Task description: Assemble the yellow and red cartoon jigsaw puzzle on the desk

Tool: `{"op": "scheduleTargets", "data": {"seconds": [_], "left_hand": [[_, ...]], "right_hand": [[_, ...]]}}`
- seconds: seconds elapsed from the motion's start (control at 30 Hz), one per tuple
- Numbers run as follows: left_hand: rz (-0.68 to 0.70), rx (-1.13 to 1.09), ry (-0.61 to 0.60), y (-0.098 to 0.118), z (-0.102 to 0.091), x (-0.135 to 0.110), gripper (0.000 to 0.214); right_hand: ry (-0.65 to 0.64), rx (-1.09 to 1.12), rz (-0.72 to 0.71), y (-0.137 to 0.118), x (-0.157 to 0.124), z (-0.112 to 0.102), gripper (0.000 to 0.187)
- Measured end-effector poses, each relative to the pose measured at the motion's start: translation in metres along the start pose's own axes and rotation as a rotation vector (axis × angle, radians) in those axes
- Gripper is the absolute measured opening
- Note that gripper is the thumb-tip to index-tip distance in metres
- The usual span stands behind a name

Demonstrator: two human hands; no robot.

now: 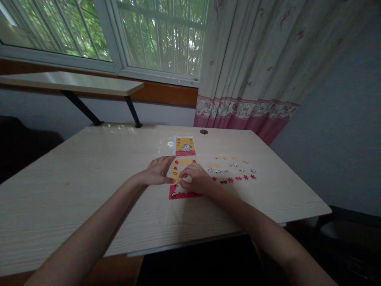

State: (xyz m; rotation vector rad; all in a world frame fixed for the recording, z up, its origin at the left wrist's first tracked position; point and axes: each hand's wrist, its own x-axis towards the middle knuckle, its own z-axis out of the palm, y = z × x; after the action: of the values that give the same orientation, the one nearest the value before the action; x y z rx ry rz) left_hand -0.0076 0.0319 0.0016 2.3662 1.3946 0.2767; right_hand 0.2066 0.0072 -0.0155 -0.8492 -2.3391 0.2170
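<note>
A partly assembled jigsaw puzzle (173,192), with a yellow and red border, lies flat on the table. My left hand (156,170) rests at its left edge, thumb and fingers apart, the thumb touching the border. Over the puzzle's middle, my right hand (195,177) pinches what looks like a small yellowish puzzle piece (179,180) at the left inner border; the fingers partly hide it. Just beyond the puzzle is a picture sheet (185,147) showing a white animal on yellow and red.
Loose puzzle pieces (238,178) lie in rows to the right, red nearest, then white and yellow. The pale wooden table (89,190) has a cable hole (204,132) at the back and a raised shelf (74,82) at back left. A curtain (238,71) hangs behind.
</note>
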Motion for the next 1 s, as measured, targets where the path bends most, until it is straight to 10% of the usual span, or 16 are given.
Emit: {"op": "scheduleTargets", "data": {"seconds": [0.6, 0.87, 1.0], "left_hand": [[0.105, -0.007, 0.060, -0.014, 0.004, -0.002, 0.088], [0.178, -0.210, 0.265, 0.009, 0.001, -0.002, 0.041], [0.243, -0.513, 0.148, 0.031, 0.004, -0.004, 0.028]], "right_hand": [[-0.127, 0.042, 0.004, 0.012, -0.005, -0.011, 0.015], [0.062, 0.048, -0.064, 0.022, -0.008, -0.027, 0.020], [0.181, 0.077, -0.117, 0.022, -0.005, -0.028, 0.023]]}}
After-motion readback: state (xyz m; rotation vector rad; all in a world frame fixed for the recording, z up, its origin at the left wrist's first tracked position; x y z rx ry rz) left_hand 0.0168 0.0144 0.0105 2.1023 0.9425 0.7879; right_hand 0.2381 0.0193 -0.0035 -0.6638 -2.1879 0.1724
